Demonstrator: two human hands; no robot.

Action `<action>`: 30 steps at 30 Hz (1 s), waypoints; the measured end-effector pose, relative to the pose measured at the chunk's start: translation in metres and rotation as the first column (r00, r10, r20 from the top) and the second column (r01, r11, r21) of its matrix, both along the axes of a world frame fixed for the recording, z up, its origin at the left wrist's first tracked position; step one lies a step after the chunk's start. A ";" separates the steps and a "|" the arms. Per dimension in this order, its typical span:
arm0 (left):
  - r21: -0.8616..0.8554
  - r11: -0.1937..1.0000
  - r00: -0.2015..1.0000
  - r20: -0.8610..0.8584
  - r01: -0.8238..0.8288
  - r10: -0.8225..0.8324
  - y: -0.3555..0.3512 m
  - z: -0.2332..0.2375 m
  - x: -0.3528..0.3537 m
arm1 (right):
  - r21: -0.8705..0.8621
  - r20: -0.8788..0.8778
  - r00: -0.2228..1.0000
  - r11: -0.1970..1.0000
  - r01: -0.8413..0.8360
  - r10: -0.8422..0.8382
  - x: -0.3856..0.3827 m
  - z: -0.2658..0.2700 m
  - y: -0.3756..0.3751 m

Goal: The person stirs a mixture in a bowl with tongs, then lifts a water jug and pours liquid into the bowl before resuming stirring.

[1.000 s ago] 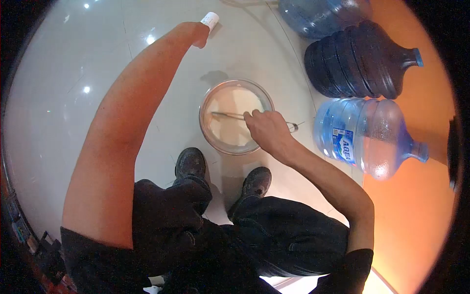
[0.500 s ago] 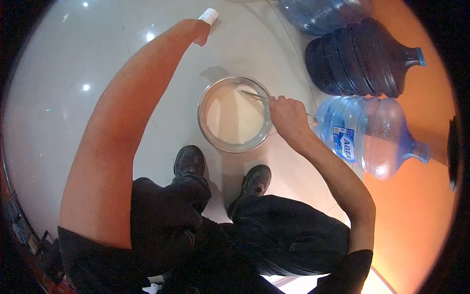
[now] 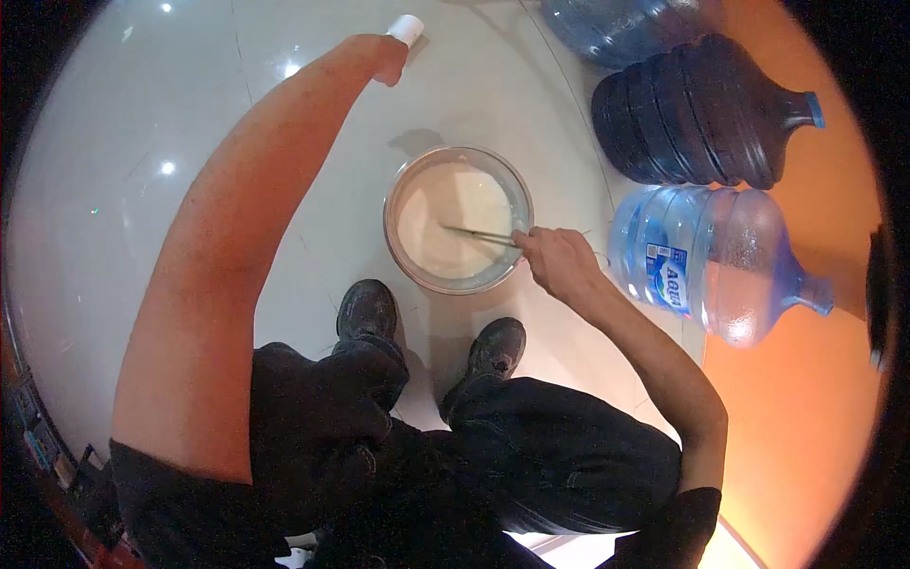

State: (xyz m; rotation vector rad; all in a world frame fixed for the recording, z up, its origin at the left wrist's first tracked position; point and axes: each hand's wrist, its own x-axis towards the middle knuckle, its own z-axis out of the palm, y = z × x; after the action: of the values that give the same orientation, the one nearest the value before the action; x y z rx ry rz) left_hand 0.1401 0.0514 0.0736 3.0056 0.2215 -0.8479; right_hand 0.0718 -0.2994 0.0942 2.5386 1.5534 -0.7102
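Observation:
A round bowl [image 3: 390,237] stands on the floor in front of my shoes, with pale, creamy liquid [image 3: 441,251] in it. My right hand [image 3: 559,261] is closed on a thin metal utensil [image 3: 479,234] at the bowl's right rim. The utensil's far end dips into the liquid near the middle, so its tip is hidden. Far from the bowl, at the top, my left hand [image 3: 391,63] is closed around a small white cylindrical object [image 3: 408,28]. The wrist partly hides those fingers, and the object's exact kind does not show.
Along the orange wall [image 3: 806,398] on the right lie a clear water jug [image 3: 730,251] with a blue label, a dark jug [image 3: 692,114], and another clear jug [image 3: 626,28]. My two dark shoes [image 3: 368,310] rest on the glossy tiled floor [image 3: 313,218] below the bowl.
My right hand has moved down along the bowl's right rim, and the utensil has swung from the upper part of the liquid to its middle. The left hand has barely shifted.

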 end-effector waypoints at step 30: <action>0.004 0.997 0.996 -0.028 0.083 -0.083 -0.001 -0.009 -0.003 | 0.008 0.145 0.989 1.000 0.008 -0.009 -0.001 0.009 0.021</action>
State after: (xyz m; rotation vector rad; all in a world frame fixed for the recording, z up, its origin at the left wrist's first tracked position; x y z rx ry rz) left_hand 0.1374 0.0504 0.0649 3.0285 0.0999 -0.8979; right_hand 0.0708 -0.2787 0.1031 2.5398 1.5018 -0.5090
